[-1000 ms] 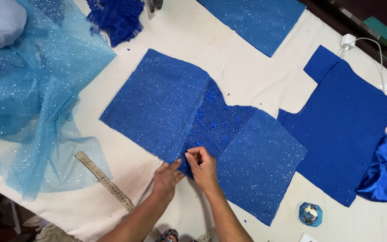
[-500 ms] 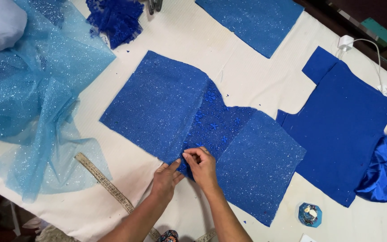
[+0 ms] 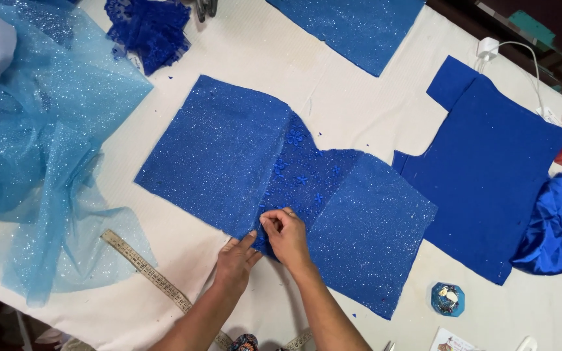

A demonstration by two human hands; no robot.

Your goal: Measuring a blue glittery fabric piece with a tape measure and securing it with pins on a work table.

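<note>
Table (image 3: 352, 110): white cloth-covered top, filling the view, strewn with fabric.
Tulle (image 3: 40, 162): pale blue, glittery, heaped at the left edge, partly hanging off.
Felt (image 3: 489, 169): plain deep-blue cut piece at the right, lying flat, its left edge near the right panel.
Left panel (image 3: 216, 153): glittery blue sheet, flat at centre, its right edge over the lace.
Right panel (image 3: 372, 227): glittery blue sheet, flat, its left edge meeting the lace.
Top panel (image 3: 352, 29): same glitter fabric, at the far edge, well apart.
Lace (image 3: 304, 179): dark blue strip with small flowers, between the two panels at table centre.
Satin (image 3: 557, 227): shiny blue bundle at the right edge.
Tape measure (image 3: 147, 273): yellowish, lying diagonally beside the left forearm.
Left hand (image 3: 235, 260): pressed flat, fingers together, on the left panel's lower corner.
Right hand (image 3: 286, 234): thumb and fingertips pinched together on the lace's lower edge.
Pincushion (image 3: 448, 299): small blue holder near the right panel's lower corner.
</note>
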